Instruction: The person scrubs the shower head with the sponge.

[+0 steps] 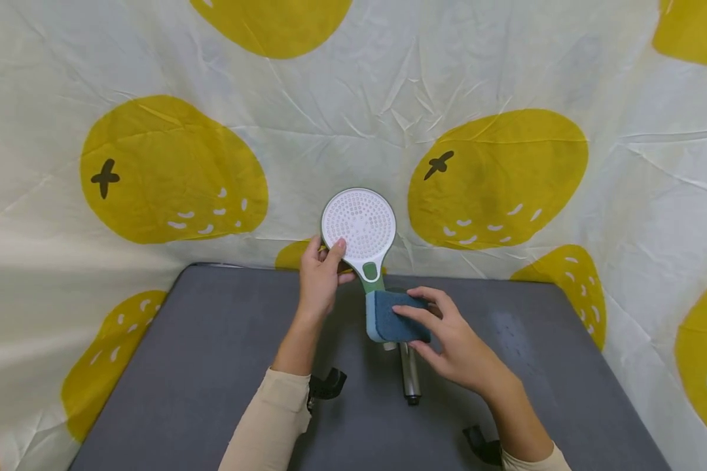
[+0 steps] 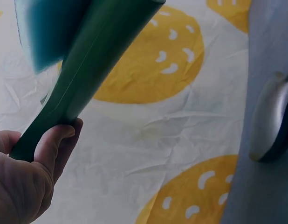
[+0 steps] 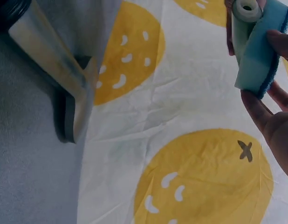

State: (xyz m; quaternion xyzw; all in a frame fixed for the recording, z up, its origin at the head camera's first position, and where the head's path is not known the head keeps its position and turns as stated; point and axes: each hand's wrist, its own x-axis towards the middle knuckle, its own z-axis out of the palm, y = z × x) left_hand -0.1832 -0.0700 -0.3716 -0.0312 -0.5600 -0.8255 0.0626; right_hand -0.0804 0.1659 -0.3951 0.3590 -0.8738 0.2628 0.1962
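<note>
A shower head (image 1: pixel 358 219) with a white nozzle face and a green handle (image 2: pixel 95 60) is held up above the table. My left hand (image 1: pixel 320 278) grips it by the lower edge of its head, thumb on the white face. My right hand (image 1: pixel 456 340) pinches a blue sponge (image 1: pixel 397 317) between thumb and fingers. The sponge lies against the shower head's handle and hides most of it in the head view. In the right wrist view the handle's hollow end (image 3: pixel 247 10) shows beside the sponge (image 3: pixel 260 49), next to my right hand (image 3: pixel 279 130).
A metallic tool with a cylindrical handle (image 1: pixel 410 373) lies on the dark grey table (image 1: pixel 230 366), below and behind the sponge. Behind the table's far edge hangs a pale cloth (image 1: pixel 330 144) printed with yellow fruit.
</note>
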